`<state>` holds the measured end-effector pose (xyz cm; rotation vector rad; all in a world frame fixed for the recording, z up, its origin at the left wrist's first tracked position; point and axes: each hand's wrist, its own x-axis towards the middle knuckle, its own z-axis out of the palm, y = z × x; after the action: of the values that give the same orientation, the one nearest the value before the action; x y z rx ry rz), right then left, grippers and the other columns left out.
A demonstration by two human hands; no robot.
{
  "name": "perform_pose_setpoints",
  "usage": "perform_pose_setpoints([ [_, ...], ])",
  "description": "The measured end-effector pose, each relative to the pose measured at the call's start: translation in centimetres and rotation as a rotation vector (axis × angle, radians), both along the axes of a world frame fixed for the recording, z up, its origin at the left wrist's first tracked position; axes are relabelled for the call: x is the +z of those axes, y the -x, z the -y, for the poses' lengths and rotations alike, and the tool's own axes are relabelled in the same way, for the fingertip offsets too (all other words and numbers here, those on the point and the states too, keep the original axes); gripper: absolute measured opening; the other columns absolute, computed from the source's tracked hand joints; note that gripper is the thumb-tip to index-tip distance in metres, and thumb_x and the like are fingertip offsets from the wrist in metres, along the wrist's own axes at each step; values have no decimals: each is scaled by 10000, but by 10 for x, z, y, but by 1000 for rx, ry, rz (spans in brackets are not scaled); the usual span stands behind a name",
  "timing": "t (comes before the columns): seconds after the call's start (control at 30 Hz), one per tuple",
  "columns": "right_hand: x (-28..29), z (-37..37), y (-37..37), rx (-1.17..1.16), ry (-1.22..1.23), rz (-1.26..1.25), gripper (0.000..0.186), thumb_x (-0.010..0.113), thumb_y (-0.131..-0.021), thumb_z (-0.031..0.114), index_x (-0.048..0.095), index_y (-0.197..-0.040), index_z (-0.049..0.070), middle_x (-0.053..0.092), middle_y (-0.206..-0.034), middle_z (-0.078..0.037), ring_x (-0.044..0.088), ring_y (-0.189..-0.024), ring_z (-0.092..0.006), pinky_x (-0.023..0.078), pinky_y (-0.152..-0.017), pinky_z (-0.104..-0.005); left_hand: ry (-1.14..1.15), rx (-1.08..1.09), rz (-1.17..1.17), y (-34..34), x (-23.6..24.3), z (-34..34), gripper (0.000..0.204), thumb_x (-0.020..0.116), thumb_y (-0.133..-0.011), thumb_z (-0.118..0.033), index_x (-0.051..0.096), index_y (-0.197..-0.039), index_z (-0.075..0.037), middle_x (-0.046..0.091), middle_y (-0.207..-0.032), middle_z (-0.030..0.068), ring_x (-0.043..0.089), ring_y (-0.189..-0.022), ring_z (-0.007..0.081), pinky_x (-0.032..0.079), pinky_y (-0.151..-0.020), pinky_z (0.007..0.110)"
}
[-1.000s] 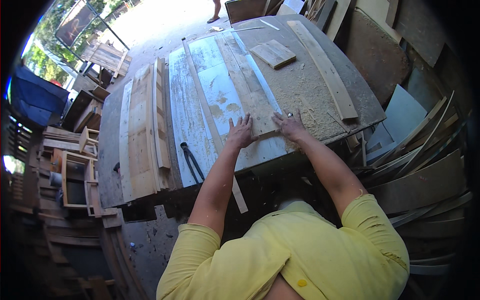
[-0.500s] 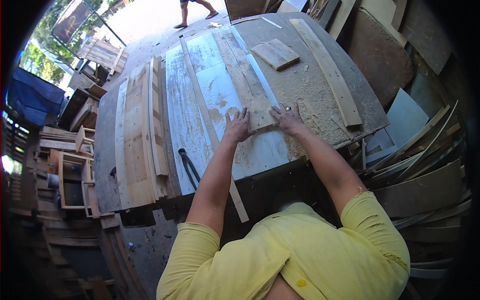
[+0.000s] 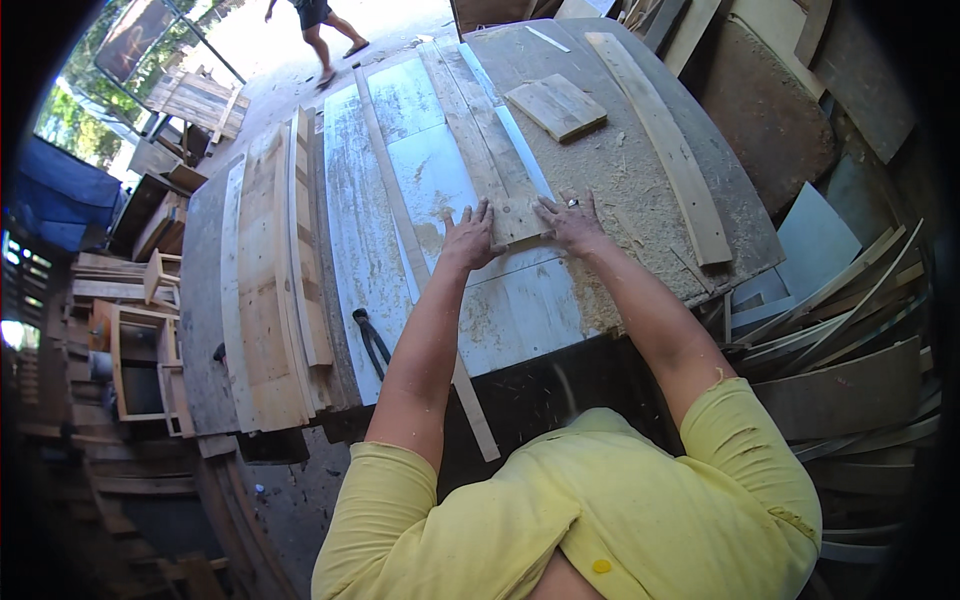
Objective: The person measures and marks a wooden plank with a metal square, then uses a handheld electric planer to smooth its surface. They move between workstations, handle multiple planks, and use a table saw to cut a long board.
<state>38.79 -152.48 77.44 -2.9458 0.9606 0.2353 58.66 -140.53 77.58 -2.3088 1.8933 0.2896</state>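
Observation:
Two long wooden boards lie side by side on the white-painted panel (image 3: 405, 225), pointing away from me; the wider near one (image 3: 522, 218) ends between my hands. My left hand (image 3: 470, 238) rests at its left near corner, fingers spread and thumb toward the board's end. At the right corner my right hand (image 3: 573, 222), with a ring on one finger, lies with its fingers apart. Neither hand is closed around the wood. A thin strip (image 3: 400, 215) runs along the left and juts past the near edge, partly under my left forearm. Dark pincers (image 3: 370, 340) lie beside that forearm.
Several boards (image 3: 275, 270) are stacked on the left of the worktable. On the right are a square wooden piece (image 3: 556, 106), sawdust (image 3: 620, 190) and a long board (image 3: 665, 150). Scrap wood (image 3: 840, 300) leans at the right; a drawer-like frame (image 3: 140, 360) stands left. A person (image 3: 320, 35) walks beyond.
Both hands and the board between them have shifted slightly away from me, baring a seam in the white panel. The person in the background has moved left.

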Motion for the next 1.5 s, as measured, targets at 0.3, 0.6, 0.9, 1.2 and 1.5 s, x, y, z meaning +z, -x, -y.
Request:
perform_pose_setpoints([
  [0.3,-1,20,-22,-5,5,10,611,521,-943,428,335,-1499,257,273,-1578,73,236,-1456,-270,70,-1128,-684,9,16,-26,-21,0,19,957,636,-840,-542,171,-1542,-88,142,-1620,52,236,-1458,322,125,-1144,654],
  [0.6,-2,42,-42,1,11,-41,617,492,-963,440,277,-1519,279,224,-1597,65,197,-1473,-287,65,-1123,-702,-6,22,-21,-39,3,38,951,632,-841,-543,170,-1544,-98,124,-1624,38,234,-1458,321,135,-1145,650],
  [0.9,2,61,-63,-5,-25,-28,600,500,-960,425,307,-1507,269,226,-1597,59,198,-1472,-297,66,-1118,-710,-11,48,-22,-58,3,61,940,633,-845,-539,175,-1545,-110,134,-1623,25,200,-1469,317,129,-1137,668],
  [1.2,2,132,-82,-170,-19,85,445,475,-961,252,473,-1405,211,397,-1496,-54,399,-1365,-312,176,-1090,-682,-45,139,76,-131,19,95,820,625,-877,-455,257,-1522,-105,175,-1613,18,128,-1486,312,118,-1135,686],
  [1.5,20,134,-99,-301,-82,199,589,639,-851,506,598,-1207,40,617,-1201,-201,571,-1173,-347,422,-992,-486,174,540,-41,-129,19,97,666,695,-824,-420,474,-1321,-36,521,-1301,197,487,-1235,341,381,-1023,466],
])
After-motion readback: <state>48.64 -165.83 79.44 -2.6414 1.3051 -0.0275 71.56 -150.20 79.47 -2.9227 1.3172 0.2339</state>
